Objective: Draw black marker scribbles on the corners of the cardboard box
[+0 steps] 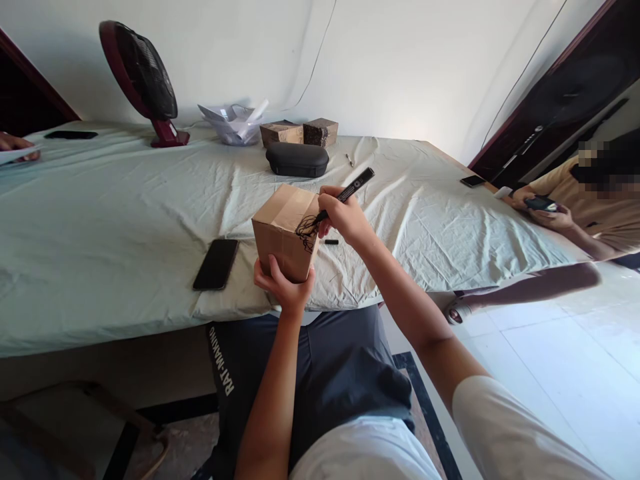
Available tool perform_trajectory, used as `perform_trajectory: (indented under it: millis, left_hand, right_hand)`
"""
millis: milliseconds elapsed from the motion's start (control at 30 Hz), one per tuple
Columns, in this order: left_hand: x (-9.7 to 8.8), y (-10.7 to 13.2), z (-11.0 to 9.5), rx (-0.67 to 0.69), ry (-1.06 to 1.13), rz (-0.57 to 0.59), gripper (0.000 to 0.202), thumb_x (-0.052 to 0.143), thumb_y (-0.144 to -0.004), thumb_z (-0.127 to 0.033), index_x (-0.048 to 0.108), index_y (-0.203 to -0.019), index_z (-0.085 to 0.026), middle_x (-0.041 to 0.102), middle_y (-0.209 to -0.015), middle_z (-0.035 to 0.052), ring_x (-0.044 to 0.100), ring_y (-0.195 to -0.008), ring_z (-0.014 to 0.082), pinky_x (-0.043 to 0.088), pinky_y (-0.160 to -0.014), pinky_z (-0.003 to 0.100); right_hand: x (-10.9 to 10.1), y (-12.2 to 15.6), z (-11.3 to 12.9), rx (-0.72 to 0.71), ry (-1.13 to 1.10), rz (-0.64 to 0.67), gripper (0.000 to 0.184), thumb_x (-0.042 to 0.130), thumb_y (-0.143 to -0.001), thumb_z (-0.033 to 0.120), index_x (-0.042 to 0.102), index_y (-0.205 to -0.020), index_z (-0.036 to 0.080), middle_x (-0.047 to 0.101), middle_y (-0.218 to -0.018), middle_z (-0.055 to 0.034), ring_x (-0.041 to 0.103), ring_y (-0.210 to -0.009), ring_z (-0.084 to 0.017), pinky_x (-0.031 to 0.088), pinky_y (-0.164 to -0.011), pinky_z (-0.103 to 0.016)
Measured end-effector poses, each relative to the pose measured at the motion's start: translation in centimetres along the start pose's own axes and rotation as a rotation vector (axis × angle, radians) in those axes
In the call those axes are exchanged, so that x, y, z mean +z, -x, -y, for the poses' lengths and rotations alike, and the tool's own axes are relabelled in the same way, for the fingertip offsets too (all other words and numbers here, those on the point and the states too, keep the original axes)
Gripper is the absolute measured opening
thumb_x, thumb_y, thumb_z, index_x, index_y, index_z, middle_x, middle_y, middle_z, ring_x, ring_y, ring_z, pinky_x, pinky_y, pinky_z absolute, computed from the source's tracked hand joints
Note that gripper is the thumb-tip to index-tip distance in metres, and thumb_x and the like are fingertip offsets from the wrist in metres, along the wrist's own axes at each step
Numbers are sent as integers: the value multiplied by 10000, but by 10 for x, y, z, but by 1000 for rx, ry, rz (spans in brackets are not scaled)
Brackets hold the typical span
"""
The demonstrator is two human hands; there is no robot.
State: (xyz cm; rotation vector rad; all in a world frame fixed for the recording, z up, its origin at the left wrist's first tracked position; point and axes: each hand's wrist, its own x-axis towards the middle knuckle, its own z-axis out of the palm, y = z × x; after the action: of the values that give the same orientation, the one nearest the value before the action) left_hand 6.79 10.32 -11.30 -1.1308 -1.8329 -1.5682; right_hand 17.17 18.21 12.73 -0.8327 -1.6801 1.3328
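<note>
A brown cardboard box [275, 243] is tilted up at the table's near edge. My left hand [286, 283] grips it from below, thumb on the near face and fingers around the lower corners. Between the fingers of my right hand [345, 217] is a black marker pen [357, 183], its tip end at the box's right upper edge. Black scribbled lines spread over the top and side around that corner. A small black marker cap [331, 242] lies on the cloth just right of the box. To the left of the box rests a black smartphone [216, 265].
A pale green cloth [125, 233] covers the table. Farther back are a black case [297, 160], two small cardboard boxes [320, 132], a clear plastic basket [233, 127] and a fan [145, 73]. A seated person [590, 200] holds a dark object at the right; another hand [17, 143] shows far left.
</note>
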Motion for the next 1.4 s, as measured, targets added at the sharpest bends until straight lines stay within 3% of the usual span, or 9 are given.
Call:
perform_trajectory:
  millis: [233,433,667,833,1067,1400]
  left_hand:
    - [-2,-2,-1,-101,13,78,1086,804,-724,-632,387,-1597,-137,326,-1595,320,360,-1515,522,332,-1251,703]
    - [-1,-2,0,-127,19,105,1105,814,-708,-648,402,-1588,-122,328,-1592,324,342,-1523,526,328,-1256,709]
    - [-1,-2,1,-44,53,42,1101,808,-752,-650,374,-1612,-116,324,-1583,319,350,-1524,510,345,-1260,686]
    - [-1,-1,1,-46,29,63,1114,801,-748,-652,347,-1624,-133,325,-1590,317,363,-1519,513,356,-1250,695]
    - [-2,-1,2,-90,43,87,1139,812,-711,-652,354,-1617,-135,327,-1593,318,361,-1522,521,343,-1257,704]
    - [0,-1,4,-58,49,50,1158,786,-755,-711,329,-1638,-117,322,-1595,331,353,-1531,517,352,-1261,697]
  right_hand:
    - [-4,-6,5,89,-11,27,333,647,-830,187,405,-611,253,439,-467,55,603,-346,-161,417,-305,-218]
    - [-9,-10,5,143,-57,45,248,606,-744,171,417,-606,252,455,-453,45,603,-332,-182,426,-293,-235]
    - [-11,-10,2,154,-102,31,232,611,-703,193,407,-615,260,455,-445,42,617,-342,-207,457,-314,-258]
    - [-11,-11,0,161,-110,54,241,627,-693,204,409,-607,258,441,-432,42,622,-348,-207,454,-314,-252]
    - [-12,-9,-3,114,-153,60,207,607,-673,206,419,-599,254,441,-458,49,627,-360,-195,443,-322,-248]
    - [-8,-6,-26,-58,-313,58,225,618,-737,249,442,-597,255,373,-557,61,476,-411,-111,466,-377,-258]
